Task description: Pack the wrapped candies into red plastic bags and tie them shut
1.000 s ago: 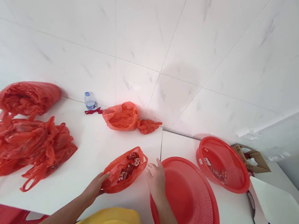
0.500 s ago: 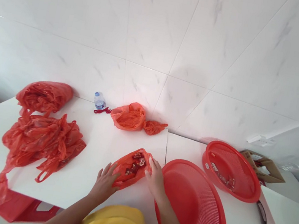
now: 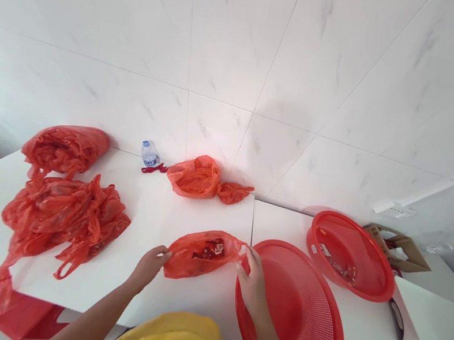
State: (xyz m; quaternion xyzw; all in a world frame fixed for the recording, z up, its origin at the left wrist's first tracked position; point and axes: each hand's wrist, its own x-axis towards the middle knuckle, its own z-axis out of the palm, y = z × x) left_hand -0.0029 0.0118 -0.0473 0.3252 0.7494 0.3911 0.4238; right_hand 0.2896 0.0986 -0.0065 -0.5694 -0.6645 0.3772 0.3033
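A red plastic bag [image 3: 184, 265] rests on the white table in front of me, its mouth drawn wide from side to side. Several small dark-red wrapped packets [image 3: 212, 249] show inside it; I cannot make out their kind. My left hand [image 3: 151, 267] pinches the bag's left end between thumb and fingers. At the opposite end, my right hand [image 3: 251, 283] grips the bag's right handle, above the rim of a large red basket [image 3: 278, 302].
A second red basket [image 3: 352, 256] holds a few packets. Right of it are a scale [image 3: 431, 329] and a cardboard box [image 3: 411, 258]. Red bags [image 3: 65, 212] lie heaped at left. By the wall stand a bottle [image 3: 149, 154] and an open red bag [image 3: 194, 179].
My hands have moved apart and now pinch the two ends of the bag. Its mouth has gone from rounded and open to stretched long and narrower.
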